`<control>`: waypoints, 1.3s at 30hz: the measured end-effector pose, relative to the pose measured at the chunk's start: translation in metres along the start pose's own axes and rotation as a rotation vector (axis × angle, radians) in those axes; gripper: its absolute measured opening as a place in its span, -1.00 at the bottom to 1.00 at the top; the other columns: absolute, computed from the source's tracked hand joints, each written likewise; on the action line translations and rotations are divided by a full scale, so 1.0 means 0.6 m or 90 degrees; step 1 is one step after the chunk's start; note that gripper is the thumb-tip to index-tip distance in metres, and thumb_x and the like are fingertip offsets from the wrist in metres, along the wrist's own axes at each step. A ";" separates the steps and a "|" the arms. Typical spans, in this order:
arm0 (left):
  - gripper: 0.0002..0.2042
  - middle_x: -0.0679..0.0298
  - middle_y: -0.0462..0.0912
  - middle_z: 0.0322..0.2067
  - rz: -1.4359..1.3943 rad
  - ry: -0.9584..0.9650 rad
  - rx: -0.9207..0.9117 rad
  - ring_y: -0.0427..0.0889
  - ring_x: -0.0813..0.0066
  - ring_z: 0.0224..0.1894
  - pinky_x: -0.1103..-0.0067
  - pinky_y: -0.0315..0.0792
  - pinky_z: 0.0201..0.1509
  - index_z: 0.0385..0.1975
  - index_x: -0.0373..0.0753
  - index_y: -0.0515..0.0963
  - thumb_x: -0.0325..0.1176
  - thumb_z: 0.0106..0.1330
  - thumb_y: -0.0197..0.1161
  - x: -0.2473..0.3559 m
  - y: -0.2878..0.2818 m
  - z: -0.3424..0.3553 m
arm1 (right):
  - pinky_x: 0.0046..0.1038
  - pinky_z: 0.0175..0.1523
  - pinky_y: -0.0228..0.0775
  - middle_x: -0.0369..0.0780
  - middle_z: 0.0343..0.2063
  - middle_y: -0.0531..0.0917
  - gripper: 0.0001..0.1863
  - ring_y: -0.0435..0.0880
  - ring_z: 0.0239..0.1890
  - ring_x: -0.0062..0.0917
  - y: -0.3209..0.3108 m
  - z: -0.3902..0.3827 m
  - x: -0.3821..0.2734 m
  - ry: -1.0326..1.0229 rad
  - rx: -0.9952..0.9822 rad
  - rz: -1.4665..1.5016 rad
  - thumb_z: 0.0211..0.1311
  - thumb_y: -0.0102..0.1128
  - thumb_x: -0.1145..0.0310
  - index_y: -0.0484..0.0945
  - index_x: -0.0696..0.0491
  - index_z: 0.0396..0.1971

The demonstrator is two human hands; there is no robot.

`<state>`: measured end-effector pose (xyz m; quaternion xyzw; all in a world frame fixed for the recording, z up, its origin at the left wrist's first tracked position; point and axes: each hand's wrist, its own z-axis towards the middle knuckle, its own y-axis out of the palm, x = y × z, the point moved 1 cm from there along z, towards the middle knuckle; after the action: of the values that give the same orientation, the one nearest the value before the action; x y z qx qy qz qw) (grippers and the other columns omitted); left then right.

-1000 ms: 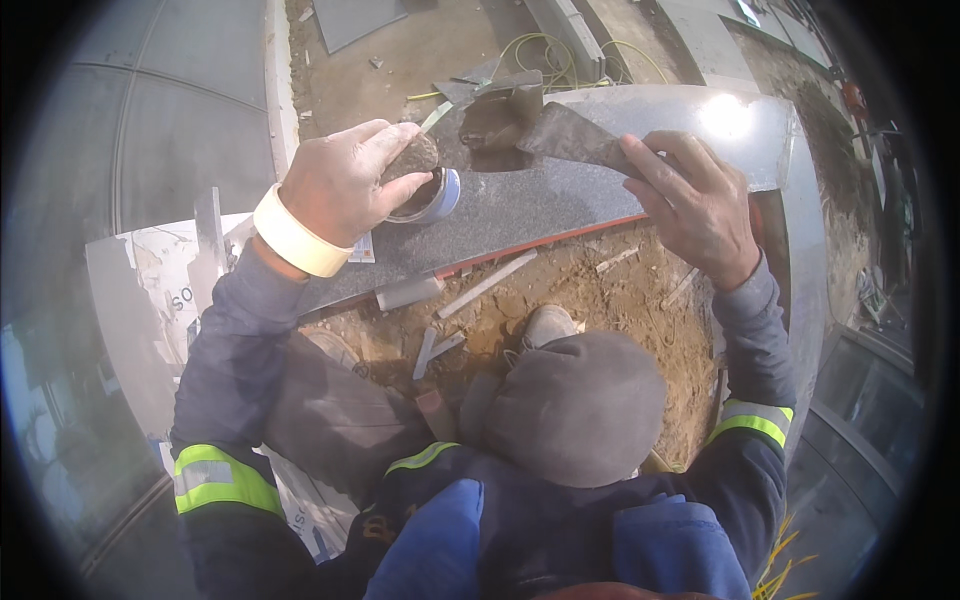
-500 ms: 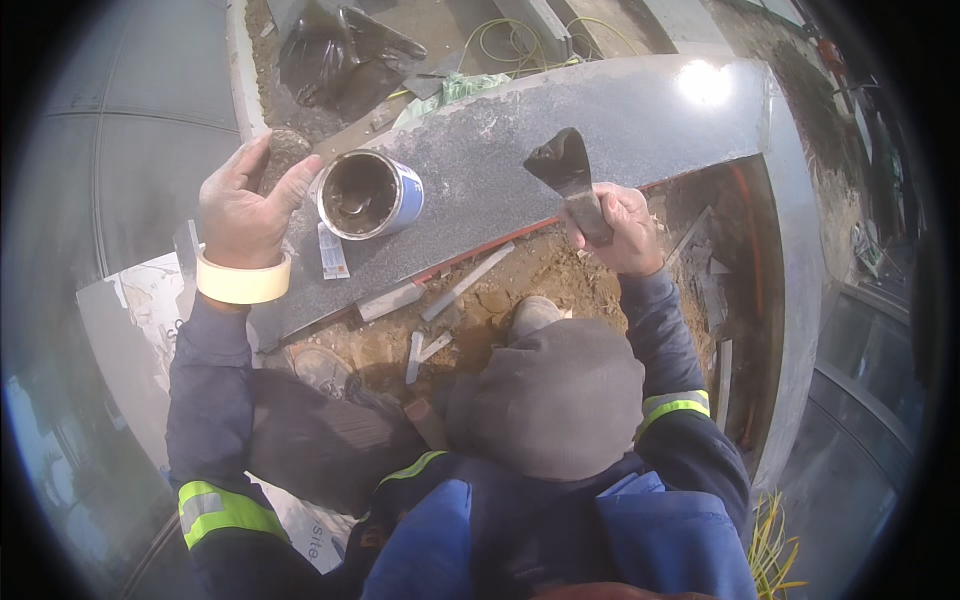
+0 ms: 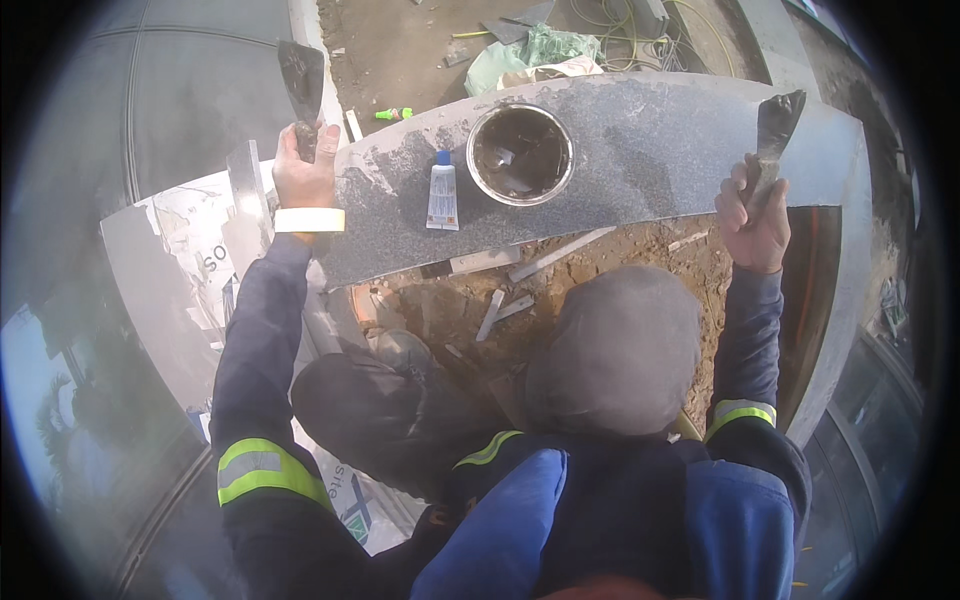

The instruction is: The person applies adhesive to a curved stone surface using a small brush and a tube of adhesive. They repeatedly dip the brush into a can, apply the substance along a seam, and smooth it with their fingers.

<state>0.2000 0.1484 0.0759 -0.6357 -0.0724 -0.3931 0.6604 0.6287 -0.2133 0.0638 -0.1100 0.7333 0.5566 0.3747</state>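
Observation:
My left hand is closed round the handle of a putty knife, its dark, smeared blade pointing away from me. A roll of pale yellow tape circles that wrist. On the right, my right hand grips a second putty knife, blade up and coated dark. Between them, an open round can of dark brown paste stands on the grey stone slab. A white tube with a blue cap lies left of the can.
Dirt and loose strips lie in the recess below the slab, near my knees. Beyond it are a green and white plastic bag, a coiled yellow-green hose and a bright green bottle. Glass panels stand at the left.
My view has shifted, so the can and tube appear farther right. The left putty knife, earlier raised large toward the camera, is now lower and farther away. My right hand has moved outward.

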 end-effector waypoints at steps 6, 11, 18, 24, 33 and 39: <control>-0.61 0.26 0.58 -0.32 -0.253 -0.195 -0.027 0.53 0.61 -0.42 0.60 0.46 -0.35 0.01 -0.32 0.50 -0.09 0.46 0.28 -0.129 0.084 -0.051 | -0.57 -0.23 0.29 -0.22 0.05 0.52 -0.45 0.36 -0.27 -0.61 0.053 -0.109 -0.095 -0.210 0.163 -0.160 0.64 -0.19 0.02 0.30 0.13 0.35; -0.69 0.32 0.48 -0.44 -0.398 -0.187 -0.071 0.45 0.61 -0.51 0.62 0.38 -0.45 -0.02 -0.34 0.45 -0.19 0.52 0.18 -0.160 0.107 -0.041 | -0.48 -0.09 0.41 -0.27 0.02 0.60 -0.61 0.54 -0.13 -0.53 0.202 -0.184 -0.131 -0.282 0.323 -0.387 0.61 -0.09 0.15 0.47 0.05 0.21; -0.51 -0.05 0.62 -0.09 -0.183 -0.086 -0.011 0.67 0.15 -0.20 0.36 0.52 -0.09 0.09 -0.44 0.48 -0.06 0.51 0.14 -0.132 0.060 -0.038 | -0.52 -0.17 0.49 -0.27 -0.17 0.69 -0.61 0.61 -0.25 -0.62 0.353 -0.273 -0.130 -0.428 0.523 -0.619 0.60 -0.03 0.10 0.57 0.08 0.08; -0.46 -0.16 0.62 -0.16 -0.213 -0.137 -0.056 0.62 -0.02 -0.11 0.31 0.47 0.00 0.03 -0.52 0.48 -0.01 0.51 0.13 -0.113 0.063 -0.045 | -0.53 -0.28 0.50 -0.30 -0.14 0.69 -0.58 0.63 -0.34 -0.63 0.128 -0.291 0.074 -0.219 0.694 -0.388 0.59 0.00 0.09 0.53 0.06 0.19; -0.62 0.27 0.51 -0.41 -0.274 -0.121 -0.028 0.47 0.59 -0.50 0.60 0.39 -0.47 -0.02 -0.39 0.49 -0.12 0.51 0.21 -0.152 0.085 -0.042 | -0.52 -0.37 0.50 -0.25 -0.17 0.71 -0.57 0.63 -0.38 -0.63 -0.103 -0.208 0.193 -0.231 0.777 -0.323 0.57 0.05 0.10 0.54 0.06 0.21; -0.71 0.36 0.44 -0.51 -0.361 -0.135 -0.014 0.39 0.65 -0.59 0.64 0.30 -0.58 -0.14 -0.26 0.45 -0.12 0.53 0.19 -0.168 0.092 -0.036 | -0.53 -0.28 0.52 -0.23 -0.15 0.72 -0.60 0.64 -0.33 -0.63 -0.184 -0.174 0.180 -0.275 0.787 -0.429 0.55 0.09 0.15 0.61 0.11 0.15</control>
<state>0.1564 0.1653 -0.0313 -0.6344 -0.3113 -0.4943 0.5062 0.5729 -0.3191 -0.0795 0.0141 0.7495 -0.0947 0.6551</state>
